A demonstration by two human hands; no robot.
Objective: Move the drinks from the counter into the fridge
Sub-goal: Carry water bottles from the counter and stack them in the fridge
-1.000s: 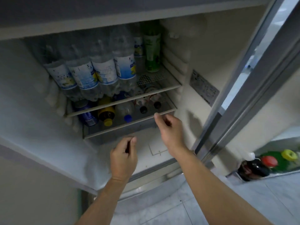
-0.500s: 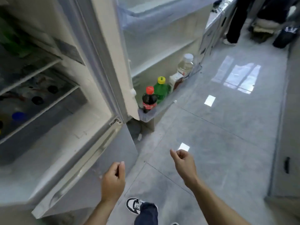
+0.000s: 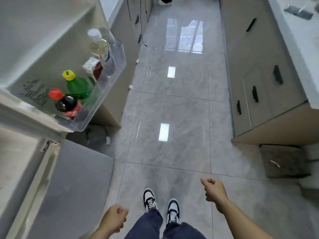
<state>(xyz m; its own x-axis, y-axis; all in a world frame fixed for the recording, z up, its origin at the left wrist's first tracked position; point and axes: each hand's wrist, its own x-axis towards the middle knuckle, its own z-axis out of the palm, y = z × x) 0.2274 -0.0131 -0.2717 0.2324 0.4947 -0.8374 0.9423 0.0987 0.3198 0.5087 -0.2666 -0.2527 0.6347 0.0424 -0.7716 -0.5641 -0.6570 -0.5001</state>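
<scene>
The open fridge door (image 3: 43,49) stands at the left, its clear door bin (image 3: 103,94) holding a dark cola bottle with a red cap (image 3: 66,105), a green bottle with a yellow cap (image 3: 77,86), a small carton (image 3: 92,67) and a clear bottle with a white cap (image 3: 99,46). My left hand (image 3: 114,219) hangs low over the floor, fingers loosely curled, holding nothing. My right hand (image 3: 214,188) is further right, also loosely curled and empty. The counter top (image 3: 300,40) shows at the far right edge; no drinks on it are in view.
Grey tiled floor (image 3: 172,109) runs between the fridge and a row of cabinets with black handles (image 3: 255,94) on the right. The closed lower fridge door (image 3: 69,187) is at bottom left. A dark mat (image 3: 283,161) lies by the cabinet end. My feet (image 3: 160,204) are below.
My view has swung from the fridge shelves to the right, toward the floor and the cabinets. Both hands have drawn back from the fridge and dropped low, empty throughout.
</scene>
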